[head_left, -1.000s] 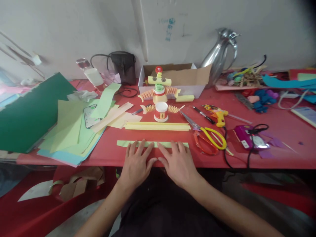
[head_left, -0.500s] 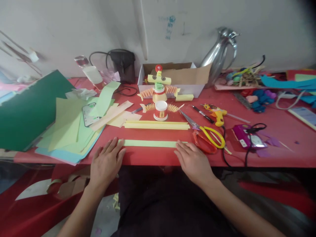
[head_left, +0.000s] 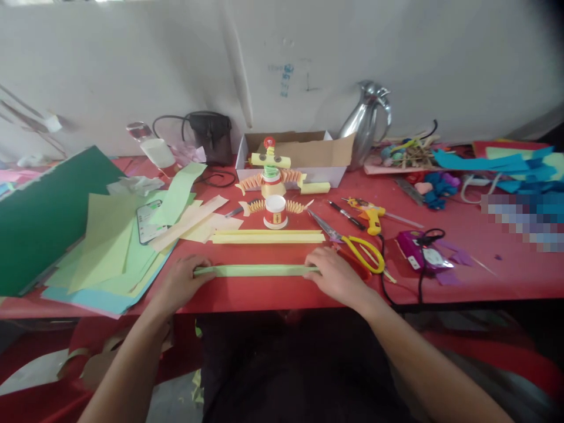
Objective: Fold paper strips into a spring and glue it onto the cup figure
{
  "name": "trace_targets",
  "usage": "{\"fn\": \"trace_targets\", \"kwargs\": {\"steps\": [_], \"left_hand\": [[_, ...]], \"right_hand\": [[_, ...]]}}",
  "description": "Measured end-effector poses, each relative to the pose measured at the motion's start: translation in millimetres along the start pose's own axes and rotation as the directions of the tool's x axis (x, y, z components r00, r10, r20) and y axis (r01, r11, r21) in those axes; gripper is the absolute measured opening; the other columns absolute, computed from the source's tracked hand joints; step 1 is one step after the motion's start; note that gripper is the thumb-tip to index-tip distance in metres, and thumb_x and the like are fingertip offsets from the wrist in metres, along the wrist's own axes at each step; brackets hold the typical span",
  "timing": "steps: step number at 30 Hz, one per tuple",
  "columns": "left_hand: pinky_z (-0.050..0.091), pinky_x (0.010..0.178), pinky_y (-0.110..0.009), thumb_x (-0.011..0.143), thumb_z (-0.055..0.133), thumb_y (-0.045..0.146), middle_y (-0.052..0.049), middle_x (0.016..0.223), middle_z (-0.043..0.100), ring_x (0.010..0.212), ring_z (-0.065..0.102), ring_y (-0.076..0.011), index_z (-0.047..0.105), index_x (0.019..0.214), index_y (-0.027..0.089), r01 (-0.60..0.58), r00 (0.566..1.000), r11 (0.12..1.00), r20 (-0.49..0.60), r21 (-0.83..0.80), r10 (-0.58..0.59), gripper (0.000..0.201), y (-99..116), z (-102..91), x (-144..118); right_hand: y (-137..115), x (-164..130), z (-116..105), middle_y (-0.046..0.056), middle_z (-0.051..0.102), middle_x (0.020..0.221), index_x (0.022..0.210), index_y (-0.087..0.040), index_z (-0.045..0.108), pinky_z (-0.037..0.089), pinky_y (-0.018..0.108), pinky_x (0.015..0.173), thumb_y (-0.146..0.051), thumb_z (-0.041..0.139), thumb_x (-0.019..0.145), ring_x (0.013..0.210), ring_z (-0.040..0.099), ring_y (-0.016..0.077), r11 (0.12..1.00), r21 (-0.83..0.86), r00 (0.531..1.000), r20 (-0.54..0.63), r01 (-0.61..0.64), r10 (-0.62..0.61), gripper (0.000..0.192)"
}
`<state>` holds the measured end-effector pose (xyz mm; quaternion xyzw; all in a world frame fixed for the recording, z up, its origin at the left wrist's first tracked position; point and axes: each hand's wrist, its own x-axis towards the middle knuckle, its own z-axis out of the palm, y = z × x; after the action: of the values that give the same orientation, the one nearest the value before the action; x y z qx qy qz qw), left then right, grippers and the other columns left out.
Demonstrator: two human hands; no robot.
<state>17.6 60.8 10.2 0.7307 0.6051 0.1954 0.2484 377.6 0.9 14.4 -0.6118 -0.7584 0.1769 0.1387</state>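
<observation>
A narrow light green paper strip (head_left: pixel 259 270) runs level between my hands, low over the red table (head_left: pixel 259 292). Its left end is pinched in my left hand (head_left: pixel 185 279), its right end in my right hand (head_left: pixel 333 273). Just beyond it lie folded yellow paper strips (head_left: pixel 268 237). Behind those stand a red and white paper cup (head_left: pixel 275 212) with pleated paper arms and a paper figure (head_left: pixel 271 170) with a red ball on top. Yellow and red handled scissors (head_left: pixel 363 254) rest beside my right hand, which partly hides the red handle.
Green, yellow and blue paper sheets (head_left: pixel 108 258) and a phone (head_left: pixel 148 222) lie at left, near a green board (head_left: pixel 48 220). A pen (head_left: pixel 346 215), yellow glue gun (head_left: pixel 373 217) and purple box (head_left: pixel 416 251) are at right. A cardboard box (head_left: pixel 304 177) and metal jug (head_left: pixel 363 126) stand behind.
My hands were lying flat at the ends of the green strip. Now the fingers are curled and pinch both ends. The camera view has shifted somewhat.
</observation>
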Motion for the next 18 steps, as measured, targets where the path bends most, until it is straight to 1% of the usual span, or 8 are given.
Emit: {"fn": "trace_targets", "kwargs": {"steps": [2,3,5,7,9,11,15,18], "left_hand": [[0.05,0.066,-0.031,0.066,0.076,0.043,-0.001,0.073,0.067,0.072,0.063,-0.0203,0.063,0.072,0.022,0.11,0.988,0.942,-0.071,-0.318,-0.139,0.026,0.4,0.7,-7.1],[0.051,0.065,-0.03,0.063,0.08,0.039,0.001,0.07,0.067,0.069,0.063,-0.0189,0.062,0.072,0.022,0.139,0.972,0.847,-0.094,-0.513,-0.216,0.027,0.7,1.6,-10.7],[0.056,0.069,-0.03,0.057,0.084,0.029,0.003,0.068,0.067,0.068,0.065,-0.0163,0.06,0.072,0.022,0.092,0.941,0.558,-0.111,-0.825,-0.319,0.029,1.9,4.5,-16.5],[0.058,0.074,-0.029,0.058,0.083,0.018,0.005,0.069,0.069,0.07,0.067,-0.0138,0.061,0.071,0.022,-0.001,0.921,0.287,-0.113,-0.958,-0.373,0.026,4.6,8.6,-19.1],[0.059,0.076,-0.027,0.065,0.078,0.01,0.006,0.07,0.07,0.072,0.068,-0.0114,0.06,0.071,0.022,-0.058,0.89,0.119,-0.105,-0.991,-0.444,0.022,9.3,12.5,-19.1],[0.059,0.077,-0.024,0.071,0.072,0.006,0.008,0.07,0.07,0.075,0.07,-0.0096,0.06,0.071,0.022,-0.095,0.853,0.024,-0.093,-0.995,-0.513,0.02,15.3,14.7,-17.4],[0.057,0.076,-0.018,0.082,0.062,0.005,0.008,0.073,0.071,0.08,0.07,-0.0064,0.061,0.077,0.023,-0.182,0.825,-0.031,-0.135,-0.983,-0.549,0.018,26.8,14.2,-13.4],[0.055,0.077,-0.016,0.084,0.061,0.008,0.009,0.078,0.072,0.081,0.069,-0.0049,0.062,0.081,0.025,-0.228,0.827,-0.036,-0.174,-0.973,-0.534,0.017,35.8,20.6,-12.6]], "right_hand": [[-1.9,-4.2,-0.5,0.0,0.066,0.078,0.086,-0.022,0.066,0.042,0.027,0.068,-0.027,0.06,0.091,0.076,0.061,0.0175,0.989,0.142,0.999,0.02,-0.047,0.044,0.009],[-2.6,-5.7,-0.4,-0.001,0.066,0.076,0.087,-0.023,0.067,0.042,0.027,0.066,-0.029,0.057,0.093,0.073,0.061,0.0166,0.974,0.22,0.998,0.027,-0.053,0.048,0.013],[-3.7,-7.1,0.6,0.0,0.067,0.081,0.086,-0.022,0.067,0.045,0.027,0.069,-0.032,0.054,0.093,0.075,0.062,0.0161,0.942,0.334,1.0,-0.012,-0.014,0.019,0.017],[-4.4,-7.0,3.0,0.005,0.068,0.1,0.083,-0.021,0.066,0.047,0.031,0.082,-0.031,0.058,0.09,0.093,0.063,0.0188,0.932,0.358,0.993,-0.119,0.057,-0.015,0.015],[-5.1,-6.3,5.7,0.009,0.064,0.117,0.079,-0.021,0.063,0.045,0.037,0.094,-0.03,0.061,0.087,0.11,0.06,0.0222,0.923,0.372,0.981,-0.192,0.096,-0.024,0.012],[-6.2,-5.7,8.1,0.01,0.063,0.122,0.076,-0.02,0.058,0.044,0.04,0.097,-0.03,0.059,0.087,0.115,0.059,0.0231,0.87,0.48,0.988,-0.15,0.11,-0.042,0.015],[-10.2,-6.2,11.7,0.006,0.068,0.103,0.079,-0.021,0.048,0.053,0.033,0.076,-0.037,0.061,0.085,0.085,0.068,0.0181,0.601,0.799,0.996,0.07,-0.018,-0.063,0.021],[-15.4,-7.5,15.5,0.0,0.065,0.087,0.086,-0.022,0.047,0.053,0.029,0.067,-0.035,0.068,0.079,0.071,0.068,0.0151,0.455,0.889,0.998,0.06,-0.045,-0.018,0.026]]}}
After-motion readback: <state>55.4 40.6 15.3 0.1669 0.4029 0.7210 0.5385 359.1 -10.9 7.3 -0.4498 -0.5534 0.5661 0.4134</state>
